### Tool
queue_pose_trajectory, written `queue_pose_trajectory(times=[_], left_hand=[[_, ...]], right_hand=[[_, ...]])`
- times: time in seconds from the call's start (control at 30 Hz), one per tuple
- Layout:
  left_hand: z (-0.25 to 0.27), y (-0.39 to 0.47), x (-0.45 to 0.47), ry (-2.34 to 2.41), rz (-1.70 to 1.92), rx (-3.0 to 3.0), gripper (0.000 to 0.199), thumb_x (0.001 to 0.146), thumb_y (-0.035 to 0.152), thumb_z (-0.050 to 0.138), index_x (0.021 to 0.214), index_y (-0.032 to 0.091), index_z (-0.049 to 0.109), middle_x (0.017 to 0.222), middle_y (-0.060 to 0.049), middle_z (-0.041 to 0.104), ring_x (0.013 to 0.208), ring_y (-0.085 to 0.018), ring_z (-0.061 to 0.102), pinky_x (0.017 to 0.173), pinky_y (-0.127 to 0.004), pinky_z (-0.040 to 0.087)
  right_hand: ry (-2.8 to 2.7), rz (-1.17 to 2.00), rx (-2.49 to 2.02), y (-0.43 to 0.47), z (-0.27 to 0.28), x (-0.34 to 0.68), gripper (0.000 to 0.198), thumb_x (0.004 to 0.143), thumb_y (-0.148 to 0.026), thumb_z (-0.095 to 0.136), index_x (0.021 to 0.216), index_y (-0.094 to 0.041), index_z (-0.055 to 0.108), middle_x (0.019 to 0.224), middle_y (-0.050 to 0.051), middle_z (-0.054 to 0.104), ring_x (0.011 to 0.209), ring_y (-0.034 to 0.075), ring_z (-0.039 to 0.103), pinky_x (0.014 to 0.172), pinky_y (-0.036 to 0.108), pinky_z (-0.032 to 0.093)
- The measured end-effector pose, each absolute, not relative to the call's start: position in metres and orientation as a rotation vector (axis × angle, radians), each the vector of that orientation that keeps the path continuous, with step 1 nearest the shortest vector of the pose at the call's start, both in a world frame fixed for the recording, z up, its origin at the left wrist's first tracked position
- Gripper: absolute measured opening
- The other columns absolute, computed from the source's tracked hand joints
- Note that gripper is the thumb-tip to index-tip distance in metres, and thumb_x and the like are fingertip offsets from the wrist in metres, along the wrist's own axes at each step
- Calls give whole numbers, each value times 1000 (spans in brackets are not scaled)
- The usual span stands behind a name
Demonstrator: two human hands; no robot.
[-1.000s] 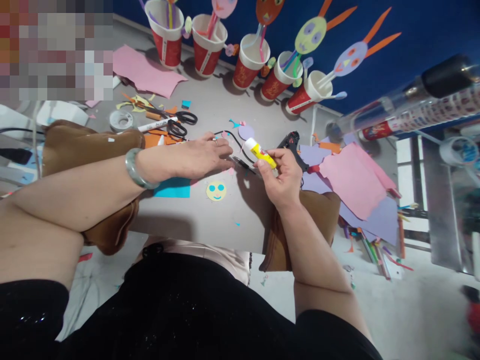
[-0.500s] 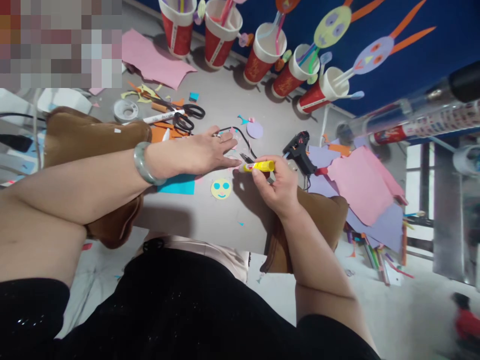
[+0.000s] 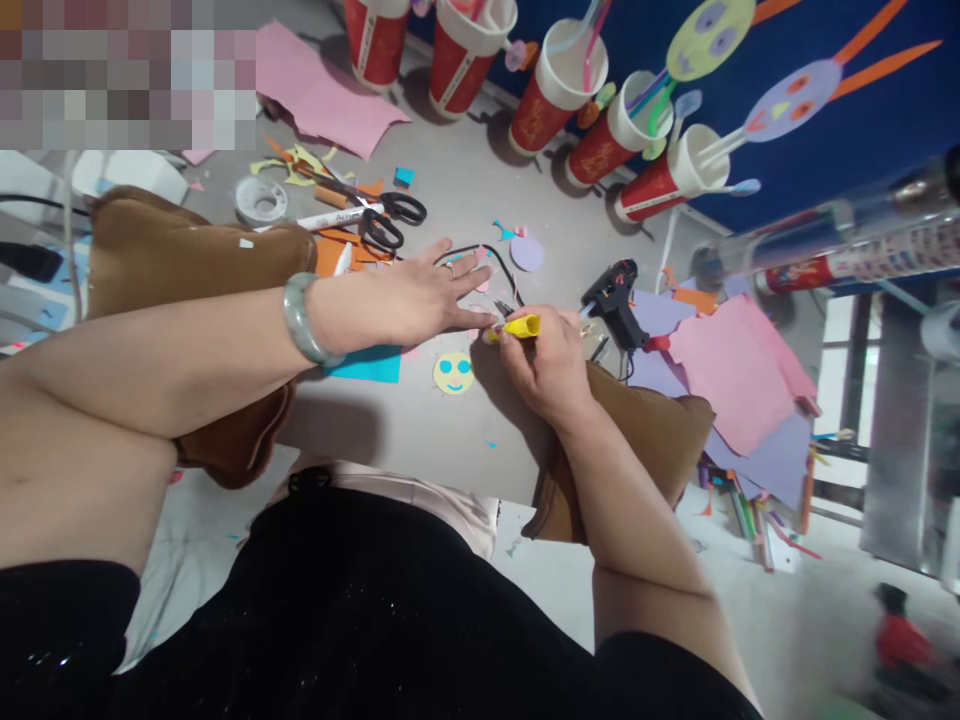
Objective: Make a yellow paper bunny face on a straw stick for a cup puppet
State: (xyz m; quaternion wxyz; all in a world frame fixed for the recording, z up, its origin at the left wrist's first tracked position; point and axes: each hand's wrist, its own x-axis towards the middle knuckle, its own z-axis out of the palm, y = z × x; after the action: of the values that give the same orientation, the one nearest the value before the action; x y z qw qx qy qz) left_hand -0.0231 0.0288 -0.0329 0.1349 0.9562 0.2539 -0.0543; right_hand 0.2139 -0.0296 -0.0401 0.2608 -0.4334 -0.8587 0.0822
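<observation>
My left hand [image 3: 439, 288] lies palm down on the table, fingers spread. Its index fingertip meets the tip of a yellow glue stick [image 3: 523, 327], which my right hand [image 3: 551, 362] grips between thumb and fingers. Small pink paper bits [image 3: 482, 270] show by the left fingers; what lies under the fingertips is partly hidden. Just below my left hand is a round yellow paper face [image 3: 453, 373] with blue eyes and mouth. A blue paper sheet [image 3: 367, 366] sticks out from beneath the left wrist. Beyond the fingers rests a lilac paper circle [image 3: 527, 253].
Red paper cups [image 3: 546, 110] with straws and paper faces line the back. A black glue gun [image 3: 616, 300] stands right of my hands. Black-handled scissors [image 3: 394, 218] and a tape roll [image 3: 262, 201] lie left. Brown cushions [image 3: 202, 250] flank the table; pink paper [image 3: 735, 370] is piled at right.
The camera view has shifted slightly, moving the table things rightward. My right hand has come nearer my left index finger, and the glue stick is now tilted differently. The left hand stays spread.
</observation>
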Motion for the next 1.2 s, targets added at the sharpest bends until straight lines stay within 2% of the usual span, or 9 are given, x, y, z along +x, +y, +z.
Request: queue_pose_trajectory(times=[0.17,0.33,0.5,0.6,0.73,0.9,1.03,1.13,1.2], left_hand=[[-36,28,-22,764,-156,2778,85,78,36,74,156,38,38,172,-6,21,159,-40,12,124,-63,8],[-31,26,-21,786,-205,2853,85,78,30,73,155,37,38,171,-6,23,159,-38,13,124,-62,10],[-22,22,-22,748,-253,2955,95,73,18,76,158,31,35,168,-16,29,157,-38,20,123,-60,18],[-25,23,-23,758,-176,2926,95,73,16,76,157,32,36,168,-14,30,157,-38,22,122,-60,21],[-31,25,-23,771,-169,2869,92,75,16,74,156,36,37,170,-9,26,158,-37,17,123,-62,16],[-20,22,-21,780,-282,2893,82,82,13,67,156,34,39,169,-11,28,159,-36,16,123,-63,17],[-13,21,-19,804,-353,2849,83,81,13,68,156,34,40,170,-11,26,159,-37,14,124,-63,16],[-21,24,-20,793,-340,2834,87,79,15,69,157,35,37,171,-10,23,160,-36,12,124,-63,13],[-30,26,-21,781,-264,2815,91,78,24,71,159,40,32,173,-4,19,160,-37,8,125,-64,8]], right_hand=[[-2330,245,-1201,-30,-37,212,6,95,-27,55,99,-23,54,84,3,69,77,22,63,80,41,46],[-2165,258,-1290,-35,-33,214,10,96,-33,52,97,-23,55,88,5,69,80,23,63,85,43,49],[-2213,283,-1343,-33,-37,213,14,96,-35,53,100,-23,56,91,6,69,84,23,63,90,46,49],[-2275,317,-1325,-31,-41,211,13,97,-35,52,101,-23,55,92,6,69,85,23,63,91,46,49],[-2273,336,-1345,-32,-40,211,14,97,-36,50,99,-23,55,89,5,67,83,22,61,90,45,50],[-2155,291,-1407,-34,-38,213,17,97,-38,50,101,-23,57,84,5,64,80,23,60,90,45,49],[-2188,320,-1368,-32,-39,212,15,96,-37,52,98,-23,56,87,5,65,82,23,61,91,45,49],[-2151,393,-1361,-31,-39,213,13,93,-36,54,91,-24,55,80,2,63,77,21,59,84,44,51],[-2041,464,-1386,-32,-38,215,13,93,-36,54,86,-24,54,75,0,60,73,20,57,76,41,51]])
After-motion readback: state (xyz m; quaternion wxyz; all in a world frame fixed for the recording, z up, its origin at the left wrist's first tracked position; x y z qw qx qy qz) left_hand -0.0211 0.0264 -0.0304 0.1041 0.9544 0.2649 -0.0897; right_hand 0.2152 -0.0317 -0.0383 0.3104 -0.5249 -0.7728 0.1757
